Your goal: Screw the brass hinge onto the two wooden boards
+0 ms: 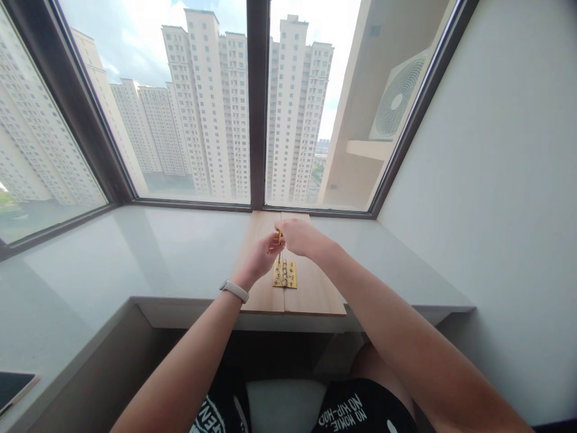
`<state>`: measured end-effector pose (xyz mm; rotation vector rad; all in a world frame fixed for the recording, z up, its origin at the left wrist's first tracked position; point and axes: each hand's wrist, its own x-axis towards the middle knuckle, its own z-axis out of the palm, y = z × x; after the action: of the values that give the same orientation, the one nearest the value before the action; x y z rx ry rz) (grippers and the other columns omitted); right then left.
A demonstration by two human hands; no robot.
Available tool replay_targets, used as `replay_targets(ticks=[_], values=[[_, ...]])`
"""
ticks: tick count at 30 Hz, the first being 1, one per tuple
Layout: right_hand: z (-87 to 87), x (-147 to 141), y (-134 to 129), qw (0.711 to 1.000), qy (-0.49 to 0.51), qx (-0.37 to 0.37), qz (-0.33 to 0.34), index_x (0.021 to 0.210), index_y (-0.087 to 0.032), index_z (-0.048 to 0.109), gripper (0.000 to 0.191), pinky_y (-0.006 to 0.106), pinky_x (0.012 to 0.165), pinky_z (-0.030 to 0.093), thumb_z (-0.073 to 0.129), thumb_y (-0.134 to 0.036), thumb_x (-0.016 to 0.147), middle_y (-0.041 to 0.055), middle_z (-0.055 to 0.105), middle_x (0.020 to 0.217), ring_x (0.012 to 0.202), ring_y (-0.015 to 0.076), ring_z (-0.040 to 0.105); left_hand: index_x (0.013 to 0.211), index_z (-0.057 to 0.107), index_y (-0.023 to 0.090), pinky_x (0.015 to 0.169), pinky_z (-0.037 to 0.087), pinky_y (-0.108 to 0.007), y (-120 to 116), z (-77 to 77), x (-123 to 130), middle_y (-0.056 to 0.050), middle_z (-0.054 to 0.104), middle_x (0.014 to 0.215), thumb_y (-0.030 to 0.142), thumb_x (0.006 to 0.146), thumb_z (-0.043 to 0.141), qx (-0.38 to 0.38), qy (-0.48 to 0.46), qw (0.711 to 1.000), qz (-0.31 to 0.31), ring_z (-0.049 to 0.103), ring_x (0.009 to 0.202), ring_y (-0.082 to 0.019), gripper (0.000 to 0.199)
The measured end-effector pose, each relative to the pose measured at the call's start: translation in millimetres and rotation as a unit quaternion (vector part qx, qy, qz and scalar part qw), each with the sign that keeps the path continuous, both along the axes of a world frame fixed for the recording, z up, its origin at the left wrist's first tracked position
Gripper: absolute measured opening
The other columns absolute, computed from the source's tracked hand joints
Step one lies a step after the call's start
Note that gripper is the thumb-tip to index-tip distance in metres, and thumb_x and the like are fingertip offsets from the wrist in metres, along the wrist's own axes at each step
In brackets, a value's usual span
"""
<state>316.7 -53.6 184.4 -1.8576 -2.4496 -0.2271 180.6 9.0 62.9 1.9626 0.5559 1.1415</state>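
Two light wooden boards lie side by side, with a narrow seam between them. A brass-coloured hinge lies open across that seam, with several screws showing in its leaves. My right hand is closed around the top of a screwdriver, whose handle looks yellow and dark. Just below, the fingers of my left hand are closed about the lower part of the same tool. The thin shaft points down to the hinge's far left corner; its tip is too small to make out clearly.
The boards rest on a white windowsill and reach out over its front edge. Dark window frames rise behind them, and a white wall stands to the right. A dark flat device lies at the lower left.
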Motion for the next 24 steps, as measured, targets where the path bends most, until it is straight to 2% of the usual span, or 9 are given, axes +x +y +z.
replay_targets(ticks=[4,6,10,16,20,24], values=[[4.1,-2,-7,0.998,0.01,0.017,-0.057,0.105,-0.014,0.069,0.03,0.03,0.071,0.048,0.066,-0.04,0.091,0.0163,0.074,0.098,0.092,0.0281,0.07,0.102,0.069,0.017,0.085,0.058,-0.033,0,-2.0,2,-0.008,0.076,0.097,0.029,0.093,0.06,0.023,0.012,1.0,0.014,0.073,0.094,-0.023,0.018],[4.8,-5,-10,0.996,0.008,0.044,-0.075,0.102,-0.013,0.07,0.035,0.032,0.075,0.049,0.062,-0.046,0.094,0.0177,0.074,0.096,0.093,0.0296,0.07,0.103,0.069,0.017,0.086,0.058,-0.034,-2,-1.6,1,-0.008,0.076,0.097,0.029,0.093,0.061,0.029,0.016,0.999,0.018,0.073,0.096,-0.023,0.018],[5.3,-14,-16,0.994,-0.002,0.069,-0.088,0.101,-0.01,0.072,0.032,0.033,0.077,0.05,0.053,-0.034,0.098,0.0198,0.074,0.094,0.091,0.029,0.071,0.111,0.069,0.018,0.09,0.058,-0.035,-5,4.0,0,-0.008,0.077,0.102,0.024,0.091,0.06,0.029,0.011,1.0,0.004,0.073,0.1,-0.024,0.022],[6.1,-19,-17,0.996,-0.008,0.061,-0.07,0.099,-0.01,0.072,0.026,0.029,0.069,0.047,0.051,-0.026,0.098,0.0178,0.074,0.091,0.084,0.0263,0.071,0.104,0.069,0.018,0.088,0.059,-0.036,-11,13.0,-3,-0.008,0.078,0.101,0.029,0.089,0.067,0.021,0.016,0.999,0.021,0.074,0.099,-0.025,0.019],[4.4,-16,-15,0.998,-0.004,0.054,-0.042,0.097,-0.013,0.071,0.022,0.028,0.07,0.045,0.053,-0.025,0.098,0.0158,0.074,0.093,0.085,0.0253,0.071,0.097,0.067,0.018,0.085,0.06,-0.036,-9,9.9,-4,-0.008,0.077,0.098,0.034,0.087,0.071,0.007,0.006,1.0,0.027,0.075,0.098,-0.026,0.018],[3.5,-13,-13,0.999,-0.004,0.047,-0.027,0.099,-0.014,0.07,0.02,0.028,0.07,0.043,0.053,-0.025,0.098,0.0135,0.074,0.093,0.086,0.0241,0.07,0.098,0.065,0.019,0.082,0.061,-0.037,-5,4.6,-4,-0.008,0.076,0.101,0.037,0.088,0.071,0.001,0.012,0.999,0.035,0.076,0.091,-0.025,0.022]])
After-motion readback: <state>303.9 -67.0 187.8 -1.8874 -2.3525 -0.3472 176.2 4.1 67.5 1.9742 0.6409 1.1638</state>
